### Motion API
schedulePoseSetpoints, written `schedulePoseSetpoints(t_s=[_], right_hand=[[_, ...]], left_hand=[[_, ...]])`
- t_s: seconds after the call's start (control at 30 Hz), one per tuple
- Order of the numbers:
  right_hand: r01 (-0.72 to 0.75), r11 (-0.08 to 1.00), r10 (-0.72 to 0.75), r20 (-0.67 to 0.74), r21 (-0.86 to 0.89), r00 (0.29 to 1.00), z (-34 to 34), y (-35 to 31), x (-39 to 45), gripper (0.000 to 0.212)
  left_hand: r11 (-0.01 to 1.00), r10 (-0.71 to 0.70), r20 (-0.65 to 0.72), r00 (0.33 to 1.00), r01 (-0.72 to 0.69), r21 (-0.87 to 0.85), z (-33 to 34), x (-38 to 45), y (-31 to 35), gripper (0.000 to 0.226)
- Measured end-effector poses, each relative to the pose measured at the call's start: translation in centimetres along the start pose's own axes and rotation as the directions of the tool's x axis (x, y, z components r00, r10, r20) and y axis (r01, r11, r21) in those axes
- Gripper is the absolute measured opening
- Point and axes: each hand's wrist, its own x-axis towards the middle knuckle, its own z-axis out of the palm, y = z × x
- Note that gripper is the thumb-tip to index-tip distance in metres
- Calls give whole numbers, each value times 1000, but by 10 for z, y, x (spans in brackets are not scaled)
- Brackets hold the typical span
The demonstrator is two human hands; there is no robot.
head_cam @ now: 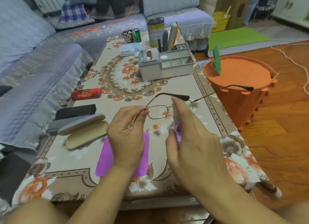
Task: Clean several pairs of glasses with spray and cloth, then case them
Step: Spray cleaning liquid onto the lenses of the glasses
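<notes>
At frame centre, the left hand (127, 132) pinches the thin dark wire-framed glasses (160, 111) at the hinge, above the surface (70, 158). The right hand (192, 140) grips the small purple spray bottle (177, 123), finger on its nozzle. Advisable: aim squarely at each lens, spray lightly, then use the purple cloth (103, 163) at lower centre.

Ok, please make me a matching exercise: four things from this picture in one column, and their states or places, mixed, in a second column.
Things:
1. glasses
2. spray bottle
3. purple cloth
4. beige case

States or places:
A. lies open on the table
B. gripped by the right hand
C. lies flat under the left hand
D. pinched at one hinge, arms unfolded

Pairs: 1-D, 2-B, 3-C, 4-A
</notes>
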Motion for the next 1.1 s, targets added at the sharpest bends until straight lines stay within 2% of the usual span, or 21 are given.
schedulePoseSetpoints(t_s=[0.2, 0.33, 0.4, 0.53, 0.67, 0.83, 1.1], right_hand=[[8, 999, -4, -69, 52, 998, -6, 1, 1, 56], [-9, 1000, 12, -211, 18, 977, -19, 9, 6, 63], [-39, 999, 47, -239, 38, 970, -26, 18, 9, 67], [-59, 996, 73, -248, 62, 966, -39, 28, 11, 69], [-60, 998, 59, -220, -2, 974, -38, 29, 9, 70], [-55, 998, 52, -104, -24, 993, -32, 29, 6, 72], [-2, 1000, 2, -126, 3, 992, -34, 23, 7, 56]], left_hand=[[1000, -11, -8, 1000, 11, -1, 0, 0, -1, 9], [1000, -13, -3, 1000, 13, -5, -4, 2, -1, 11], [999, -45, -17, 999, 44, -32, -6, 3, -1, 17], [983, -144, -78, 987, 134, -122, -7, 8, 0, 22], [971, -185, -96, 978, 167, -172, -5, 10, 3, 11], [967, -193, -92, 977, 173, -187, -2, 10, 6, 11], [972, -172, -83, 981, 156, -175, -2, 7, 9, 12]])
